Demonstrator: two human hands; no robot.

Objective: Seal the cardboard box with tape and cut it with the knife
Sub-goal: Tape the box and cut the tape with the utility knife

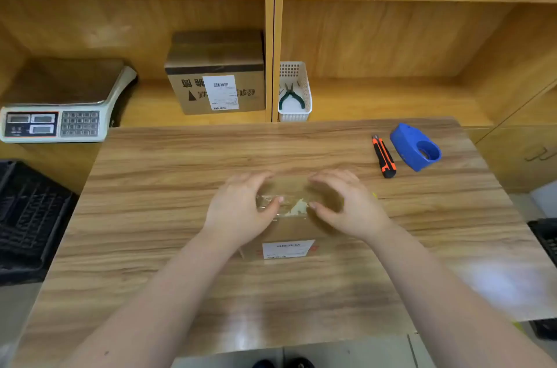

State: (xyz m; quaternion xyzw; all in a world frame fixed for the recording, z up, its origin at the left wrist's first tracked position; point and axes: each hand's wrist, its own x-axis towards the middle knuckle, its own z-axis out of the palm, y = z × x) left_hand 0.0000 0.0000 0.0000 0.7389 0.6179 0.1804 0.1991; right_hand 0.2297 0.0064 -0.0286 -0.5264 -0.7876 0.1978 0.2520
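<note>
A small cardboard box [289, 232] with a white label on its near side stands in the middle of the wooden table [150, 217]. Clear tape [291, 203] lies across its closed top. My left hand [238, 211] rests on the box's left part and my right hand [346, 205] on its right part, fingers spread and curved down onto the top, thumbs near the tape. An orange and black utility knife [384, 156] lies at the table's far right. Next to it sits a blue tape dispenser [416, 146]. Neither hand touches them.
Behind the table, a shelf holds a digital scale [60, 108], a larger labelled cardboard box [217, 78] and a white basket [294, 93] with pliers. Black crates stand on the left [30, 217] and at the right edge [545, 241].
</note>
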